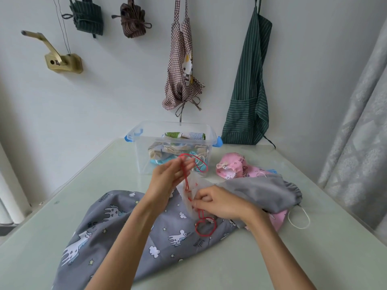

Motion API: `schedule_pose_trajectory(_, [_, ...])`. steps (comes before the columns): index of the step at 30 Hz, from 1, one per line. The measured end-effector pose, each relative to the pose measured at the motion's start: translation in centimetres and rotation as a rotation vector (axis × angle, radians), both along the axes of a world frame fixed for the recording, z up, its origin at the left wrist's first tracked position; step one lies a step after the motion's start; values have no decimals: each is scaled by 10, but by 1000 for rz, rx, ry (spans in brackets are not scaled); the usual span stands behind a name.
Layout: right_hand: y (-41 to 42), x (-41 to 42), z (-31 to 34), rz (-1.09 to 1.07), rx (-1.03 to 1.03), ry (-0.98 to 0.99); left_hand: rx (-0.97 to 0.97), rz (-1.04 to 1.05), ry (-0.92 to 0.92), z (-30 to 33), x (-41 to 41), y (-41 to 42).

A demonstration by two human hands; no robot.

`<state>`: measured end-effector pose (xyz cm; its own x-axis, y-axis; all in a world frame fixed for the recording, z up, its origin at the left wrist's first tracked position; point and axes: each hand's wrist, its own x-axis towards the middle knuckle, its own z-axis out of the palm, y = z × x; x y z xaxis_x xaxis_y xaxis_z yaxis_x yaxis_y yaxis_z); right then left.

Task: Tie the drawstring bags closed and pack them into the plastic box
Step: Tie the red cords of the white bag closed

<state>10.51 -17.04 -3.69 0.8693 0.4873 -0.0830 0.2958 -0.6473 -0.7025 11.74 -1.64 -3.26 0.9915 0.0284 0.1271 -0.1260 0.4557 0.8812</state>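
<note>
A small white drawstring bag (193,190) with a red cord (187,178) hangs between my hands above the table. My left hand (169,174) pinches the upper red loop, lifted toward the clear plastic box (144,155). My right hand (217,203) grips the bag's gathered mouth, and a second red loop (206,227) dangles below it. The box stands at the table's far middle with several bundled bags inside. A large grey unicorn-print bag (117,231) lies under my forearms. A plain grey bag (263,191) and pink bags (234,168) lie to the right.
The pale green table (62,206) meets a white wall at the back. Aprons (249,84) and folded cloth bundles hang on the wall. A grey curtain (360,122) hangs at the right. A white cord loop (299,218) lies by the pink fabric.
</note>
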Motion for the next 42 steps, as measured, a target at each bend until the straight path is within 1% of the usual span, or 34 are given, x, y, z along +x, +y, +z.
schedule_pose_trajectory(1, [-2, -1, 2, 6, 64, 0, -131, -40, 48, 3, 0, 2])
schedule_pose_trajectory(2, [-4, -3, 5, 13, 115, -17, -193, -66, 78, 5, 0, 4])
schedule_pose_trajectory(3, [-8, -4, 9, 10, 147, -47, -169, -89, 84, 9, -1, 5])
schedule_pose_trajectory(5, [-14, -5, 17, -35, 174, -89, 53, -121, 47, 11, -4, 7])
schedule_pose_trajectory(7, [-22, -9, 27, -78, 184, -23, 295, -167, -14, 11, -6, 6])
schedule_pose_trajectory(9, [-30, -14, 35, -40, 134, 96, 441, -202, -60, 12, -8, 7])
schedule_pose_trajectory(11, [-38, -19, 41, 7, 121, 185, 543, -204, -89, 15, -9, 8])
schedule_pose_trajectory(13, [-46, -24, 48, 1, 173, 263, 724, -173, -139, 16, -11, 7])
schedule_pose_trajectory(14, [-49, -26, 52, -8, 202, 285, 825, -168, -175, 16, -12, 5])
schedule_pose_trajectory(15, [-51, -28, 57, -23, 223, 278, 887, -192, -203, 16, -14, 3])
schedule_pose_trajectory(18, [-52, -30, 67, -91, 296, 121, 941, -374, -233, 19, -23, -4])
schedule_pose_trajectory(20, [-48, -27, 68, -166, 388, -11, 999, -481, -207, 20, -27, -10])
schedule_pose_trajectory(22, [-41, -24, 65, -240, 439, -177, 1105, -499, -205, 19, -28, -15])
schedule_pose_trajectory(24, [-30, -23, 61, -223, 427, -314, 1194, -496, -246, 18, -30, -18])
schedule_pose_trajectory(26, [-19, -20, 56, -120, 390, -329, 1134, -502, -270, 17, -30, -19])
schedule_pose_trajectory(27, [-15, -18, 54, -82, 382, -292, 1076, -501, -256, 18, -30, -18])
schedule_pose_trajectory(29, [-19, -14, 52, -71, 387, -206, 928, -505, -195, 18, -29, -15])
schedule_pose_trajectory(30, [-26, -13, 51, -67, 353, -174, 842, -506, -165, 18, -27, -12])
schedule_pose_trajectory(32, [-43, -12, 47, -16, 206, -138, 710, -511, -139, 19, -26, -7])
schedule_pose_trajectory(34, [-52, -13, 43, 16, 51, -144, 676, -517, -144, 19, -25, -4])
schedule_pose_trajectory(36, [-53, -12, 40, -2, -5, -173, 670, -521, -136, 19, -26, -3])
schedule_pose_trajectory(38, [-53, -10, 38, -46, 13, -183, 657, -523, -122, 19, -25, -1])
schedule_pose_trajectory(39, [-55, -10, 38, -56, 55, -191, 646, -521, -111, 18, -25, 1])
schedule_pose_trajectory(42, [-59, -14, 46, -94, 274, -181, 580, -472, -47, 16, -23, 5])
